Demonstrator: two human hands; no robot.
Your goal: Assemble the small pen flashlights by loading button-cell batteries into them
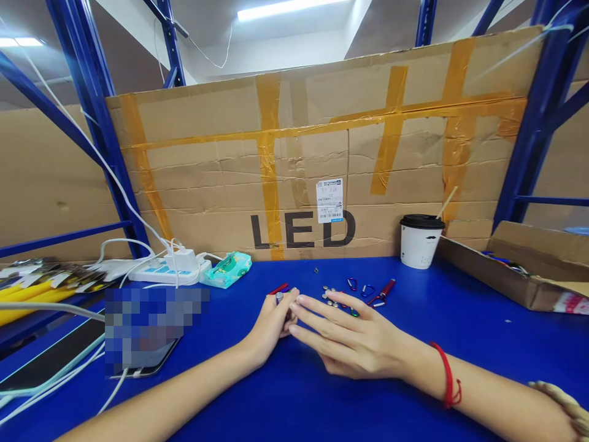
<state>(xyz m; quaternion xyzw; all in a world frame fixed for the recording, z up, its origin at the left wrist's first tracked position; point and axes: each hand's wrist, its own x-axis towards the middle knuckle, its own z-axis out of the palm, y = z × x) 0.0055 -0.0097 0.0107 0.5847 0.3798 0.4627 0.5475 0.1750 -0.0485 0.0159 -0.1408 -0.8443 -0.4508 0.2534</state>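
My left hand [272,325] is closed, with a small silver-ended cylinder [279,297] showing at its thumb. Most of that cylinder is hidden by the fingers. My right hand [354,334] reaches across from the right, its fingers stretched out and apart. Its fingertips meet the left thumb and fingers; whether they touch the cylinder cannot be seen. Just beyond the left hand lies a red tube [278,288]. Past the right hand are several small silver button-like discs [324,296], blue carabiners [367,290] and a slim red tube [387,288] with a clip.
A lidded paper cup [419,242] with a stirrer stands at the back right, beside an open cardboard box [515,270]. At left are a power strip [161,270], a tissue pack [227,269], a phone [55,356], a blurred device [159,359] and white cables.
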